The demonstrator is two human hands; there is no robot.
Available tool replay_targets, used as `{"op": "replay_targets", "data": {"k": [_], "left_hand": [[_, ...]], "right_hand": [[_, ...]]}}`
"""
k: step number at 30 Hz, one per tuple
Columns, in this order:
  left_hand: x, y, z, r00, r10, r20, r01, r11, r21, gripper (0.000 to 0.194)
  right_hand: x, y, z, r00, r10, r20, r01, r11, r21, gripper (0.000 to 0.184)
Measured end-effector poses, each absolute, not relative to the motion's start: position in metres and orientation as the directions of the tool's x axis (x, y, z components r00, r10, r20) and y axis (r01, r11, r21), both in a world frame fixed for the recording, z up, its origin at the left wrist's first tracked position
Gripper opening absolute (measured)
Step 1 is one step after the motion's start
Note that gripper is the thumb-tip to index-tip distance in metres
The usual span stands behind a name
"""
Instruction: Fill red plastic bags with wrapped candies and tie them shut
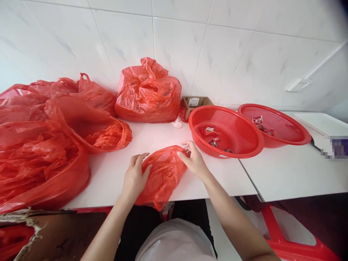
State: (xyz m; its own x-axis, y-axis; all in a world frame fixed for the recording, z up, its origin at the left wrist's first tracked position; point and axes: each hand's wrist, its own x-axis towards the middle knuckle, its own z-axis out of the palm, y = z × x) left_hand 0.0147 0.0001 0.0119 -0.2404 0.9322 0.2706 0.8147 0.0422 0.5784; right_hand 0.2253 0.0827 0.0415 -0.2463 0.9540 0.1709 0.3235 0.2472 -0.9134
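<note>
A thin red plastic bag (164, 165) lies at the front edge of the white table, its mouth spread and its lower end hanging over the edge. My right hand (193, 159) grips the bag's upper right rim between thumb and fingers. At the bag's left side is my left hand (136, 175), thumb and fingers apart, the thumb against the plastic. Just right of my right hand stands a red perforated basket (239, 127) with several small wrapped packets (213, 142) on its bottom.
A second red basket (296, 128) holds a few packets. Large red bags (73, 177) fill the left side, one (149, 98) stands by the wall, near a small cardboard box (199, 101). Below sit an open carton (62, 232) and a red stool (277, 224).
</note>
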Motion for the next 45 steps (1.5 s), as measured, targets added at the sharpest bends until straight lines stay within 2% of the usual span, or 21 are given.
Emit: {"op": "replay_targets", "data": {"k": [2, 4, 8, 11, 13, 15, 18, 21, 24, 27, 29, 30, 32, 34, 36, 38, 39, 40, 42, 43, 45], "left_hand": [[0.009, 0.007, 0.007, -0.24, 0.94, 0.241, 0.795, 0.049, 0.604, 0.039], [0.009, 0.01, 0.005, -0.208, 0.949, 0.239, 0.803, 0.026, 0.596, 0.044], [0.017, 0.008, 0.004, -0.174, 0.98, 0.097, 0.852, 0.1, 0.514, 0.048], [0.013, 0.008, 0.005, -0.219, 0.976, 0.019, 0.841, 0.179, 0.511, 0.036], [0.005, 0.008, 0.005, -0.25, 0.968, -0.001, 0.813, 0.211, 0.543, 0.026], [-0.002, 0.007, 0.006, -0.287, 0.958, -0.009, 0.78, 0.24, 0.578, 0.019], [-0.006, 0.006, 0.006, -0.327, 0.945, -0.018, 0.713, 0.259, 0.652, 0.015], [-0.004, 0.007, 0.005, -0.317, 0.947, -0.052, 0.616, 0.247, 0.748, 0.014], [-0.009, 0.004, 0.006, -0.303, 0.948, -0.096, 0.484, 0.24, 0.842, 0.024], [-0.026, -0.006, 0.013, -0.259, 0.937, -0.234, 0.083, 0.263, 0.961, 0.039], [-0.038, -0.014, 0.019, -0.184, 0.921, -0.342, -0.228, 0.299, 0.927, 0.05], [-0.042, -0.017, 0.021, -0.148, 0.912, -0.382, -0.321, 0.321, 0.891, 0.054], [-0.047, -0.02, 0.022, -0.11, 0.898, -0.426, -0.361, 0.363, 0.859, 0.055], [-0.046, -0.018, 0.017, -0.105, 0.895, -0.433, -0.325, 0.38, 0.866, 0.05], [-0.041, -0.014, 0.009, -0.18, 0.903, -0.39, -0.22, 0.35, 0.911, 0.044], [-0.033, -0.011, 0.0, -0.338, 0.907, -0.252, -0.004, 0.266, 0.964, 0.035], [-0.027, -0.011, -0.004, -0.406, 0.905, -0.129, 0.137, 0.199, 0.97, 0.029], [-0.02, -0.012, -0.006, -0.436, 0.9, 0.019, 0.288, 0.119, 0.95, 0.022], [-0.004, -0.017, -0.009, -0.347, 0.894, 0.283, 0.55, -0.051, 0.834, 0.009], [0.004, -0.02, -0.008, -0.257, 0.897, 0.358, 0.641, -0.119, 0.758, 0.013], [0.017, -0.025, -0.007, -0.082, 0.921, 0.381, 0.764, -0.187, 0.618, 0.024]], "right_hand": [[0.224, 0.071, 0.051, -0.196, 0.884, 0.423, 0.421, 0.466, -0.778, 0.029], [0.216, 0.054, 0.057, -0.275, 0.772, 0.573, 0.405, 0.634, -0.659, 0.021], [0.195, 0.03, 0.043, -0.54, 0.621, 0.568, 0.384, 0.782, -0.49, 0.017], [0.196, 0.038, 0.029, -0.579, 0.615, 0.535, 0.479, 0.788, -0.388, 0.017], [0.206, 0.049, 0.032, -0.544, 0.647, 0.535, 0.539, 0.758, -0.368, 0.023], [0.215, 0.057, 0.043, -0.459, 0.701, 0.545, 0.587, 0.7, -0.407, 0.029], [0.212, 0.049, 0.058, -0.424, 0.721, 0.548, 0.498, 0.691, -0.524, 0.032], [0.193, 0.031, 0.049, -0.641, 0.625, 0.445, 0.371, 0.76, -0.534, 0.026], [0.188, 0.035, 0.023, -0.746, 0.629, 0.219, 0.517, 0.754, -0.406, 0.019], [0.212, 0.062, 0.009, -0.74, 0.672, 0.035, 0.628, 0.709, -0.32, 0.032], [0.232, 0.08, 0.013, -0.766, 0.639, -0.074, 0.621, 0.706, -0.341, 0.035], [0.241, 0.086, 0.018, -0.78, 0.613, -0.124, 0.612, 0.707, -0.354, 0.037], [0.252, 0.093, 0.031, -0.786, 0.585, -0.199, 0.614, 0.7, -0.365, 0.039], [0.255, 0.094, 0.044, -0.764, 0.591, -0.258, 0.644, 0.67, -0.371, 0.041], [0.253, 0.093, 0.053, -0.722, 0.623, -0.301, 0.691, 0.622, -0.368, 0.044], [0.251, 0.091, 0.058, -0.684, 0.66, -0.31, 0.727, 0.587, -0.356, 0.056], [0.25, 0.092, 0.058, -0.67, 0.679, -0.302, 0.74, 0.578, -0.343, 0.065], [0.249, 0.092, 0.056, -0.659, 0.694, -0.289, 0.75, 0.576, -0.327, 0.073], [0.247, 0.096, 0.05, -0.651, 0.71, -0.268, 0.757, 0.583, -0.294, 0.084], [0.247, 0.098, 0.046, -0.654, 0.709, -0.264, 0.755, 0.592, -0.28, 0.087], [0.245, 0.101, 0.038, -0.674, 0.693, -0.258, 0.739, 0.62, -0.265, 0.089]]}}
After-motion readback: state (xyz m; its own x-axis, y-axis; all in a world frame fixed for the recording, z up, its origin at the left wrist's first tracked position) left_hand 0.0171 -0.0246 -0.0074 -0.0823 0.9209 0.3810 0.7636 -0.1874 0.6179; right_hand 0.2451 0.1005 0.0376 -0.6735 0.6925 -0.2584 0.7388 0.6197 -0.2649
